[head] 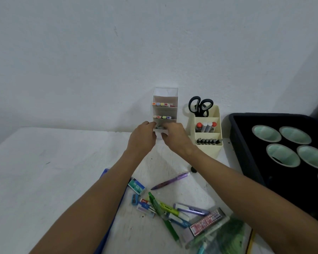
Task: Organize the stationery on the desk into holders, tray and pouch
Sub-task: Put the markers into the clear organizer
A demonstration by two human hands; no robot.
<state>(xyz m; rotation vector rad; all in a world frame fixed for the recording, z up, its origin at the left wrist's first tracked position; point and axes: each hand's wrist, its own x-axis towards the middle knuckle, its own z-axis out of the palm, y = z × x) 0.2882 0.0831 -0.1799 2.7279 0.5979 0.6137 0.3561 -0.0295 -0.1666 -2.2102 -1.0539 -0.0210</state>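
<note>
Both hands, left hand point(143, 135) and right hand point(174, 135), grip markers point(159, 127) at the white holder's point(165, 109) lowest tier near the surface's far edge; crowding could tip it.

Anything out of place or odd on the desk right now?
Nothing damaged or spilled. Loose stationery lies jumbled at the near edge, and a purple pen lies apart from it. Both holders stand upright.

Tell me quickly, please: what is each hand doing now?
Left hand: fingers at the white tiered holder; grip cannot be told.
Right hand: fingers at the markers in its lowest tier; grip cannot be told.
</note>
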